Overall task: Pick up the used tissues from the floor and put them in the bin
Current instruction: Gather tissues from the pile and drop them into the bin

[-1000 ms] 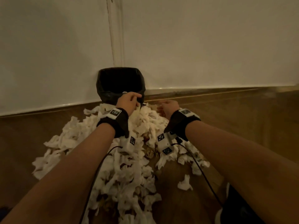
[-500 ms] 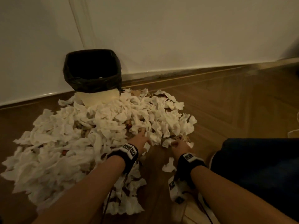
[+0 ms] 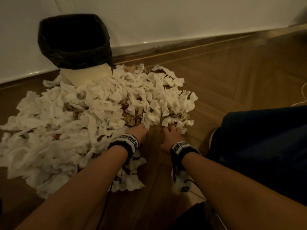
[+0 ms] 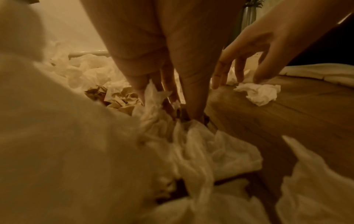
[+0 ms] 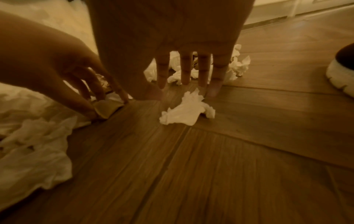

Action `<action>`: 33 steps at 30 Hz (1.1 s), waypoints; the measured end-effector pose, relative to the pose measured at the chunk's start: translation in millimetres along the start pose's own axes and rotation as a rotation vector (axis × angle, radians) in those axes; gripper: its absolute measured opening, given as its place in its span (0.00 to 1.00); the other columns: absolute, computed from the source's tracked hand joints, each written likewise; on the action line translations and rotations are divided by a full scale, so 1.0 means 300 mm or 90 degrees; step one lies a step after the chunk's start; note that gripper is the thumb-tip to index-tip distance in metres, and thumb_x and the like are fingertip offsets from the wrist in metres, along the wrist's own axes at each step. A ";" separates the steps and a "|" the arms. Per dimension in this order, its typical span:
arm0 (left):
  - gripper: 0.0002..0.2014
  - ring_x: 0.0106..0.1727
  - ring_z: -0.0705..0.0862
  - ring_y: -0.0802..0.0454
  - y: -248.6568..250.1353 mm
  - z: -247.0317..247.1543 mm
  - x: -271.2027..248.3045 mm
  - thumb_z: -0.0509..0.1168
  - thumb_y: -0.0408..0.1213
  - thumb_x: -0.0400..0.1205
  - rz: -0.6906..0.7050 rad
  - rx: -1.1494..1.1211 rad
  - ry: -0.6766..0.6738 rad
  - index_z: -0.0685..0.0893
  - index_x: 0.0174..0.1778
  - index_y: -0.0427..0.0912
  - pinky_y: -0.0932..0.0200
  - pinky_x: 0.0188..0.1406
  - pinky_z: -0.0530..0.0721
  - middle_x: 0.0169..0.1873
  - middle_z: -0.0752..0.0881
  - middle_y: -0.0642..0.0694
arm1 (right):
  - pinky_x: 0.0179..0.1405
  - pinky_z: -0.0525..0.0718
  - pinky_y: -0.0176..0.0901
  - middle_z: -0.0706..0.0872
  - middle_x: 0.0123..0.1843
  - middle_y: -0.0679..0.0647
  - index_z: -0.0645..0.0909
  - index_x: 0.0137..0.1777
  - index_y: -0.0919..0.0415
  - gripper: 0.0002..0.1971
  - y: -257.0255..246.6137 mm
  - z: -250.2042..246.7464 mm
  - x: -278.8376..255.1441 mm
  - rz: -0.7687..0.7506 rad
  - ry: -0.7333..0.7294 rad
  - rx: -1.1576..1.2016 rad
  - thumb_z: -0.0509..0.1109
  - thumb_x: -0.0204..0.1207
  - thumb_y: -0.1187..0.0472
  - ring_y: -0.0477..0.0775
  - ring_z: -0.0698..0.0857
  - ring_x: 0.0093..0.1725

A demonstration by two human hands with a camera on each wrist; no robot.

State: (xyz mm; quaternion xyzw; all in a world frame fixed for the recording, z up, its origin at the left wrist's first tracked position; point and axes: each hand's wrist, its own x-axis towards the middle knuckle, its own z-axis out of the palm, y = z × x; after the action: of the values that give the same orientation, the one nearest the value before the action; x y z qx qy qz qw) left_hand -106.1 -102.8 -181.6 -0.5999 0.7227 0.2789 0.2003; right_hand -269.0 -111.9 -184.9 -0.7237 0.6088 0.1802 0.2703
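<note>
A bin lined with a black bag stands against the wall at the back left. A wide pile of crumpled white tissues, some stained brown, spreads from its foot toward me. At the pile's near edge my left hand digs in; its thumb and fingers pinch a brownish wad, and white tissue pokes between the fingers. Beside it my right hand holds nothing. Its straight, spread fingers point down at the floor just behind one loose white tissue.
Wooden floor lies bare to the right of the pile. My dark-clad leg and a white-soled shoe are close on the right. A white cord lies at the right edge. A white wall with skirting runs behind.
Both hands have come back from the bin's rim to the pile's near edge. Since half a second ago the left hand has pushed into the tissues.
</note>
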 end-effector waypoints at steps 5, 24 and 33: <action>0.15 0.62 0.78 0.39 0.010 0.036 0.013 0.57 0.34 0.84 -0.012 0.043 0.030 0.75 0.67 0.39 0.49 0.59 0.77 0.63 0.72 0.38 | 0.73 0.69 0.61 0.51 0.79 0.61 0.57 0.77 0.54 0.36 0.017 0.028 0.008 0.022 -0.042 -0.020 0.70 0.73 0.51 0.70 0.56 0.78; 0.18 0.69 0.74 0.40 0.044 0.034 0.014 0.54 0.29 0.84 0.057 0.186 0.100 0.72 0.70 0.36 0.48 0.65 0.74 0.68 0.76 0.38 | 0.64 0.73 0.48 0.72 0.68 0.66 0.71 0.67 0.67 0.20 0.051 0.075 0.044 0.032 0.003 0.106 0.68 0.78 0.60 0.65 0.74 0.68; 0.18 0.67 0.75 0.40 0.029 0.090 0.012 0.51 0.37 0.87 0.045 0.145 0.104 0.69 0.72 0.35 0.49 0.62 0.75 0.67 0.73 0.35 | 0.68 0.74 0.49 0.64 0.73 0.66 0.73 0.69 0.62 0.22 0.051 0.080 0.035 0.014 -0.015 0.096 0.70 0.77 0.57 0.68 0.72 0.69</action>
State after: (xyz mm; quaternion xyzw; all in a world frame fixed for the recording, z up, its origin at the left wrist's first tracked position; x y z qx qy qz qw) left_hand -116.5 -87.0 -203.0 -0.5683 0.7840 0.1521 0.1981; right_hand -280.2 -107.0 -212.6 -0.6927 0.6252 0.1449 0.3291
